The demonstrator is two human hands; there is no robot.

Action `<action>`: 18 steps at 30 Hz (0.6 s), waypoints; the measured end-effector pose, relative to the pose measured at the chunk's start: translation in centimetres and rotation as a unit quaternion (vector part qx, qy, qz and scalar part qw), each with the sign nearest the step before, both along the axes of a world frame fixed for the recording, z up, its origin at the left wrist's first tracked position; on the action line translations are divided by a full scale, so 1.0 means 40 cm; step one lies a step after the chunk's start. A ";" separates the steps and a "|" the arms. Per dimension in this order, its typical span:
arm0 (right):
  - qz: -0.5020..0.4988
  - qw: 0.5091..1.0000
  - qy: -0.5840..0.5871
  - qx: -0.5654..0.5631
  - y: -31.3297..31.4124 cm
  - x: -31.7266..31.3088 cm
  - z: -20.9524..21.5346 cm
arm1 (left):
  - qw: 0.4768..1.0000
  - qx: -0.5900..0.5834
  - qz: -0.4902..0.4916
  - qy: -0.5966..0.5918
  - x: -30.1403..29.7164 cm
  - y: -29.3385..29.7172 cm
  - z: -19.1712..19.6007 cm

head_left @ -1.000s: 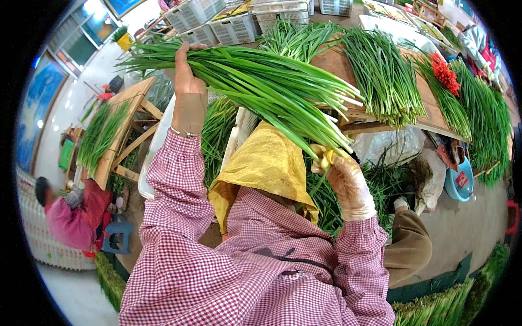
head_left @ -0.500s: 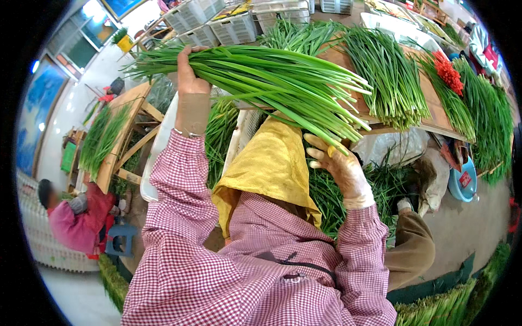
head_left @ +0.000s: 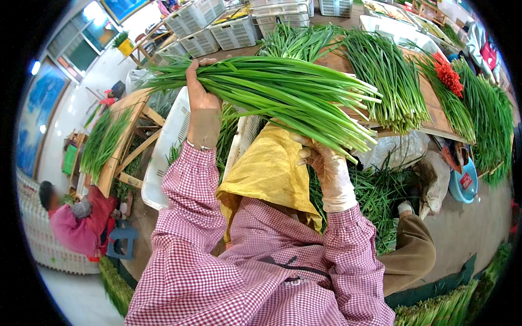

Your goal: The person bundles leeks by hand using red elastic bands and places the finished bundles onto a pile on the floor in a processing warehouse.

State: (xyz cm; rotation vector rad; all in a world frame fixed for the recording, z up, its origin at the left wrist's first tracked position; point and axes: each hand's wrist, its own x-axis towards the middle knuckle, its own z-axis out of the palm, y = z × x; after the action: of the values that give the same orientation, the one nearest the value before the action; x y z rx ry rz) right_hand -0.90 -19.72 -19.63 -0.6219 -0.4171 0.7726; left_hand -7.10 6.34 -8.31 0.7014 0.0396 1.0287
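Note:
A long bunch of garlic chives lies across the space above my lap, leafy ends to the left and pale stem ends to the right. My left hand is closed round its leafy part. Against the underside near the stem ends is my right hand, in a thin whitish glove. Its fingers are bent and partly hidden by the stems. Below the bunch a yellow cloth covers my lap. More garlic chives lie on a wooden board just beyond the stem ends.
A white crate stands left of my knees. Loose green leaves are heaped at my right. Red ties lie on the board's chives. A blue basin is farther right. Another person sits at far left by a slanted board.
The bunch has shifted slightly down and right with my left hand. My right hand has moved left, and its fingers are more bent beneath the stems.

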 end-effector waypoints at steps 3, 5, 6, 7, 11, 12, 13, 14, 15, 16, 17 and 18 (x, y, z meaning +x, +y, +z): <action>-0.010 1.000 -0.026 -0.006 -0.001 -0.006 0.004 | 0.997 0.031 0.047 0.045 -0.004 -0.001 -0.016; -0.016 0.998 -0.033 -0.056 -0.009 -0.021 0.005 | 0.995 0.056 0.058 0.058 -0.008 0.002 -0.016; -0.034 0.995 -0.054 -0.071 -0.010 -0.033 0.001 | 0.996 0.057 0.043 0.049 -0.011 -0.002 -0.015; -0.046 0.997 -0.048 -0.033 -0.004 -0.048 -0.001 | 0.997 0.058 0.029 0.040 -0.016 -0.008 -0.012; -0.042 0.999 -0.030 0.012 -0.009 -0.068 -0.002 | 0.999 0.049 -0.022 -0.004 -0.021 0.009 -0.012; -0.041 0.999 -0.021 0.025 -0.005 -0.069 -0.011 | 0.998 0.053 -0.028 -0.006 -0.027 0.007 -0.010; -0.040 0.998 -0.013 0.039 0.000 -0.071 -0.022 | 0.997 0.072 -0.022 -0.008 -0.028 0.020 -0.014; -0.037 0.998 -0.003 0.051 0.004 -0.074 -0.031 | 0.998 0.062 -0.004 -0.001 -0.031 0.007 -0.007; -0.032 0.998 -0.003 0.054 0.002 -0.074 -0.035 | 0.999 0.049 0.010 0.003 -0.022 -0.020 0.007; -0.028 0.998 -0.002 0.056 -0.002 -0.073 -0.040 | 0.999 0.036 0.023 0.007 -0.016 -0.039 0.016; -0.021 0.998 -0.002 0.061 -0.004 -0.073 -0.042 | 0.999 0.029 0.025 0.013 -0.019 -0.043 0.023; -0.014 0.998 -0.001 0.066 -0.006 -0.073 -0.044 | 0.999 0.033 0.011 0.007 -0.022 -0.034 0.022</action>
State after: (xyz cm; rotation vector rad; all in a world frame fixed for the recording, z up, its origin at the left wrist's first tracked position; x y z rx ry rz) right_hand -3.82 -19.96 -21.39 -0.5049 -0.4567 0.7112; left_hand -7.98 4.97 -7.43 0.7691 0.0251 1.0499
